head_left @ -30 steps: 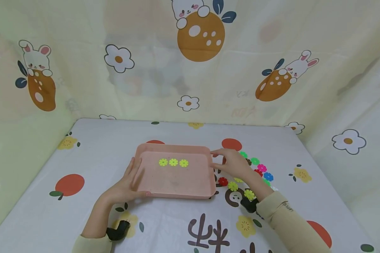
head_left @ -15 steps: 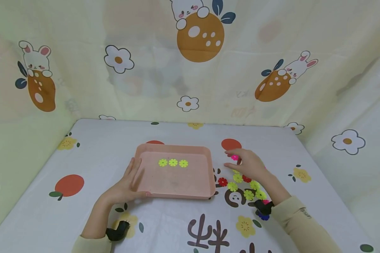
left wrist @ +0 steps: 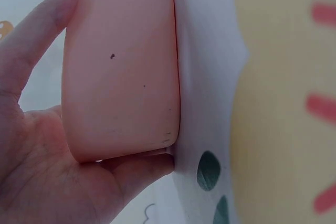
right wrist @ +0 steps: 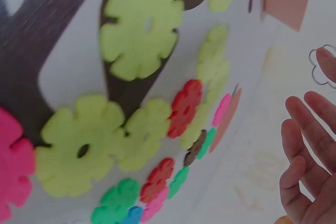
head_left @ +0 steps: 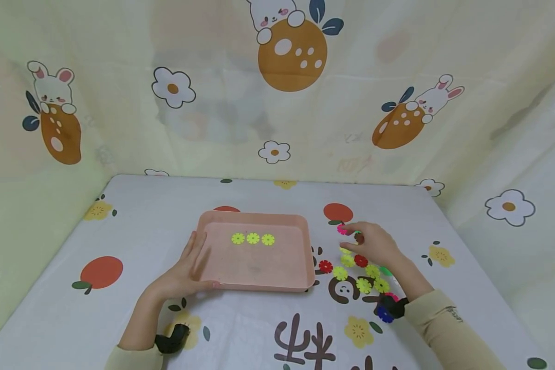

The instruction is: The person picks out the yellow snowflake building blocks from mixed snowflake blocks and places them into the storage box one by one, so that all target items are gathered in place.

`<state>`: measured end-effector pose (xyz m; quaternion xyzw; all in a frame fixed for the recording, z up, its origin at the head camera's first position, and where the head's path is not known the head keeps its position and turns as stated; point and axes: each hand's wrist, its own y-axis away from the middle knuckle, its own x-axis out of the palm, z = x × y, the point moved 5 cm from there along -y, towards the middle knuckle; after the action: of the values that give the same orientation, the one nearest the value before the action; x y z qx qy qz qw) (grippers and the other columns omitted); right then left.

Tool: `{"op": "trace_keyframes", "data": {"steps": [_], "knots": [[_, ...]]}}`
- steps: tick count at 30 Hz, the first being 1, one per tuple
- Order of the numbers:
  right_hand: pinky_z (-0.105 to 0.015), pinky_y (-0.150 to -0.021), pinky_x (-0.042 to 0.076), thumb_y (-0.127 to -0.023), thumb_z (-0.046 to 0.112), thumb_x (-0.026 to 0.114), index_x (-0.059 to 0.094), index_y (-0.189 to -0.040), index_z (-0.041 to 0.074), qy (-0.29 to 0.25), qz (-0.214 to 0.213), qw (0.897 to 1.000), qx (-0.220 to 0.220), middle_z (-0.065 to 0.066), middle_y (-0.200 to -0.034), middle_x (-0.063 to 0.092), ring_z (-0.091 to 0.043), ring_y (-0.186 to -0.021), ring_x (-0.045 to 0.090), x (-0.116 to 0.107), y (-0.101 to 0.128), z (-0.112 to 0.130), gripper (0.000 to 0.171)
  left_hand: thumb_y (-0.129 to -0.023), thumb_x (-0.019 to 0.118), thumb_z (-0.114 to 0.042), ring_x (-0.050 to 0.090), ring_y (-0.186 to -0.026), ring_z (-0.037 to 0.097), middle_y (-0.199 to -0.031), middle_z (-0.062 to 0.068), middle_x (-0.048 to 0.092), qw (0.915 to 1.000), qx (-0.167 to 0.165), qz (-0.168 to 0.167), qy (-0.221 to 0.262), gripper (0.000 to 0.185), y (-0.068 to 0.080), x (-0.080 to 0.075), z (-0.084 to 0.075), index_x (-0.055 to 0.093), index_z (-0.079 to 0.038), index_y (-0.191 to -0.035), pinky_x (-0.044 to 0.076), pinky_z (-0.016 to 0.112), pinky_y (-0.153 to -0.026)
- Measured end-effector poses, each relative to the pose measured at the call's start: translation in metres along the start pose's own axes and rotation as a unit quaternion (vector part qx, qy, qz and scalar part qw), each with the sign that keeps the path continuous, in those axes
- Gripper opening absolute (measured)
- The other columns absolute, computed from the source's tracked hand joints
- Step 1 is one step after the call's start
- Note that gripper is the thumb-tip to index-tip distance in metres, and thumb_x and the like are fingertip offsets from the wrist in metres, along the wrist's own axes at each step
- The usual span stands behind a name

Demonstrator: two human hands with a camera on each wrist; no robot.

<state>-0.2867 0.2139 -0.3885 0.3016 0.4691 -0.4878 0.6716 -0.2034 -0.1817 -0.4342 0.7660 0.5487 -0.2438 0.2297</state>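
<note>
Closest to me, my left hand point(head_left: 181, 275) sits at the near-left corner of the pink tray point(head_left: 254, 277). The fingers lie straight and together along the tray's left wall, thumb laid along the near edge, so it's bracing the tray more than gripping it. The left wrist view shows the same: the tray corner point(left wrist: 121, 77) resting in my palm point(left wrist: 47, 177), one straight finger up the side.

To the right of the tray, a bunch of flower-shaped plastic discs point(head_left: 363, 284) is scattered flat on the printed tablecloth point(head_left: 134, 221): mostly yellow-green, plus a red disc point(head_left: 325, 265) just beside the tray's right wall, and a blue one point(head_left: 385, 314) near my sleeve. The right wrist view shows the pile up close point(right wrist: 142, 30), with yellow-green, red, green, pink and one brown disc, some overlapping.

My right hand point(head_left: 374, 245) is over the far end of that pile. Its fingers look loosely bent, with the tips right at a pink disc point(head_left: 342, 229). I honestly can't tell if that disc is pinched or just touched. In the wrist view the fingers point(right wrist: 307, 129) look apart and relaxed.

Further in, three yellow-green discs point(head_left: 253, 238) lie in a tidy row in the far half of the tray, nearly touching each other.

Behind the table hangs a curtain point(head_left: 287, 77) with bunnies and flowers.
</note>
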Motion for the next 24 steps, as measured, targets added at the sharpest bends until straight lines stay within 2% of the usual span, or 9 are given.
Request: {"op": "trace_keyframes", "data": {"steps": [5, 15, 24], "knots": [[-0.027, -0.056, 0.043, -0.077, 0.025, 0.074, 0.063, -0.112, 0.001, 0.001, 0.011, 1.0, 0.004, -0.011, -0.091, 0.064, -0.017, -0.068, 0.049, 0.005, -0.001, -0.009, 0.044, -0.069, 0.076, -0.045, -0.005, -0.135, 0.042, -0.15, 0.013, -0.019, 1.0, 0.003, 0.0, 0.004, 0.115, 0.0, 0.0, -0.001, -0.007, -0.031, -0.146, 0.017, 0.065, -0.098], [-0.029, -0.06, 0.046, -0.077, 0.026, 0.074, 0.065, -0.107, 0.001, 0.013, 0.051, 0.998, 0.024, -0.011, -0.094, 0.065, -0.018, -0.072, 0.052, 0.018, -0.004, -0.022, 0.04, -0.069, 0.077, -0.045, -0.006, -0.136, 0.04, -0.15, 0.011, -0.02, 1.0, 0.005, 0.003, 0.006, 0.115, 0.0, 0.001, -0.001, -0.008, -0.03, -0.146, 0.017, 0.064, -0.099], [-0.04, -0.072, 0.049, -0.079, 0.027, 0.072, 0.065, -0.11, 0.003, 0.012, 0.063, 0.997, 0.032, -0.009, -0.095, 0.064, -0.025, -0.085, 0.057, 0.025, -0.008, -0.029, 0.04, -0.069, 0.077, -0.044, -0.005, -0.135, 0.042, -0.15, 0.012, -0.019, 1.0, 0.002, 0.0, 0.005, 0.115, 0.0, 0.0, -0.001, -0.008, -0.03, -0.146, 0.018, 0.064, -0.098]]}}
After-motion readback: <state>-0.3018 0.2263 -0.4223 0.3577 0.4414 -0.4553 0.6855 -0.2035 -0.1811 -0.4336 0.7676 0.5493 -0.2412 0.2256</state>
